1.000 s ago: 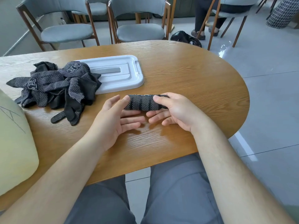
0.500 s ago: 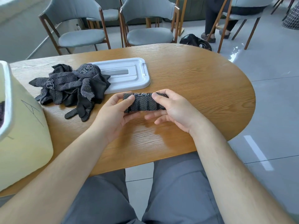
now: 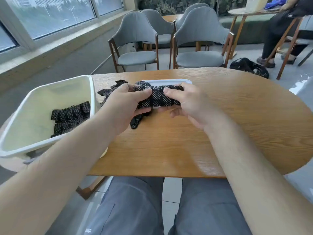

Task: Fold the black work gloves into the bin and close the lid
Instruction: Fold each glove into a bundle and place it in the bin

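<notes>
A folded bundle of black dotted work gloves [image 3: 158, 97] is lifted above the wooden table. My left hand [image 3: 126, 103] grips its left end and my right hand [image 3: 188, 102] grips its right end, thumbs on top. The white bin [image 3: 50, 146] stands open at the left edge of the table with two folded glove bundles [image 3: 70, 117] inside. Loose black gloves [image 3: 111, 91] lie on the table behind my left hand, one fingertip [image 3: 135, 122] showing below it. The white lid [image 3: 169, 81] lies flat behind the bundle, mostly hidden.
The round wooden table [image 3: 220, 133] extends right and toward me. Grey chairs [image 3: 135, 41] stand beyond the far edge. A black bag [image 3: 249, 67] lies on the floor at the right, near a seated person's legs [image 3: 274, 41].
Both hands have lifted the folded bundle off the table and closed round its ends. The view has tilted up and left, bringing the open bin and its contents into sight.
</notes>
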Demonstrator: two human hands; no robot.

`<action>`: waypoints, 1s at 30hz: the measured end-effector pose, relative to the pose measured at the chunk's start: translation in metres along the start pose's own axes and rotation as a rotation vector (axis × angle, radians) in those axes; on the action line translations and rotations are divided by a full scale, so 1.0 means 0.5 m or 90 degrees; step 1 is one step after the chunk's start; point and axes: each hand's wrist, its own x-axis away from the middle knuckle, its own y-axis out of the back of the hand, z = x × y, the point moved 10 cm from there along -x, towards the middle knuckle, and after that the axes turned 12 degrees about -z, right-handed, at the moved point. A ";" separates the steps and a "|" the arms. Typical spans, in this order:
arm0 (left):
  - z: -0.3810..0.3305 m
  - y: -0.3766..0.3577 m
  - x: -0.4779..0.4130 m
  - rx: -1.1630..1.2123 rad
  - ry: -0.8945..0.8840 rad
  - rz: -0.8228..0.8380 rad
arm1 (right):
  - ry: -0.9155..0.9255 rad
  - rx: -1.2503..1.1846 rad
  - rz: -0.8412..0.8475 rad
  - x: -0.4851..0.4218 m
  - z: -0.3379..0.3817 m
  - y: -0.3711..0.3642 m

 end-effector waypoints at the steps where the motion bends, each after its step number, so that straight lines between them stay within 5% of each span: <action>1: -0.022 0.022 -0.005 -0.026 -0.017 -0.011 | 0.004 0.008 0.009 -0.004 0.015 -0.021; 7: -0.115 0.165 -0.030 -0.142 -0.080 -0.029 | 0.095 0.127 0.036 -0.047 0.079 -0.165; 17: -0.125 0.427 -0.123 -0.308 0.014 -0.040 | 0.121 0.317 0.222 -0.085 0.093 -0.491; 24: -0.072 0.475 -0.223 -0.656 -0.010 -0.019 | 0.127 0.650 0.319 -0.139 0.033 -0.646; 30: 0.026 0.461 -0.258 -0.959 0.022 0.111 | 0.070 0.759 0.420 -0.152 -0.076 -0.696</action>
